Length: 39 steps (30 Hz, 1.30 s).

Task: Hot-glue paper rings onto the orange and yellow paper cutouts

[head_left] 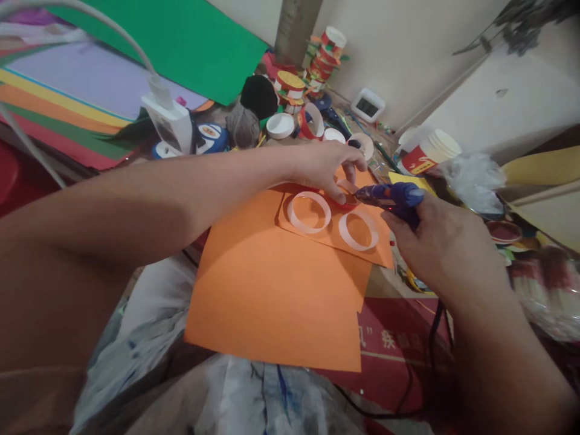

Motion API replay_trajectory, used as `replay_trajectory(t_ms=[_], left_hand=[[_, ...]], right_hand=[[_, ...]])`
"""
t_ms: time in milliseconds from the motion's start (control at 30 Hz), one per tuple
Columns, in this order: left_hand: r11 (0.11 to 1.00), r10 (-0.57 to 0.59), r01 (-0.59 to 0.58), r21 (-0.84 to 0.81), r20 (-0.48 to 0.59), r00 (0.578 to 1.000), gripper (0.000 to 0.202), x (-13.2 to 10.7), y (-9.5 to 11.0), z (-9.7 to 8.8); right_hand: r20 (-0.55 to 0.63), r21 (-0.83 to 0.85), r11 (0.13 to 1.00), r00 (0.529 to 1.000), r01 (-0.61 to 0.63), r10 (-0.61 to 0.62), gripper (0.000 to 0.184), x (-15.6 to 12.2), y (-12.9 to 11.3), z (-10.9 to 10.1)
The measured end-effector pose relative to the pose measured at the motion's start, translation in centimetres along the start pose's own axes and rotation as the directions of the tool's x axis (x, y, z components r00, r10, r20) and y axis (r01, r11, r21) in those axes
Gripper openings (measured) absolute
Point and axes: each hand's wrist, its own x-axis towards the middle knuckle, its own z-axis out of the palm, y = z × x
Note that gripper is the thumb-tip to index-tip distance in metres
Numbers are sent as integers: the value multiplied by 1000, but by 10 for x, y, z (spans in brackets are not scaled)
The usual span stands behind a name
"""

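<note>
My right hand grips a blue glue gun whose nozzle points left at a small red and white paper ring. My left hand reaches across from the left and pinches that ring between thumb and fingers. Both hands work over an orange paper sheet. Two white paper rings lie flat on a smaller orange sheet just below the hands.
Stacked coloured paper sheets lie at the far left under a white plug and cable. Finished red and yellow paper cups crowd the back. A stack of paper cups lies at the right. A red box is under the orange sheets.
</note>
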Motion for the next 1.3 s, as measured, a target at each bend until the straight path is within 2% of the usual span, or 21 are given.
replay_trajectory(t_ms=[200,367,567,800,967,1100,1300], left_hand=[[1000,-4,4,1,-17,1000,83,-1,5,-1],[1000,3,-4,-23,-9,1000,83,-1,4,-1],[999,35,-34,7,-65,997,77,-4,6,0],[998,59,-59,15,-53,997,76,-3,5,-1],[999,24,-22,27,-55,998,74,-3,6,0],[1000,18,-17,24,-43,999,73,-2,7,0],[1000,1,0,28,-28,1000,77,-1,5,-1]], right_hand=[[6,41,997,998,-61,61,38,1,-3,5],[2,85,995,999,-50,50,38,5,1,10],[56,77,994,996,-79,74,29,6,-4,2],[0,178,983,999,-52,53,35,6,-4,-3],[-35,102,995,999,-18,22,30,6,-2,2],[-59,71,997,998,22,-18,36,7,0,9],[-51,69,998,999,7,-3,38,9,2,14]])
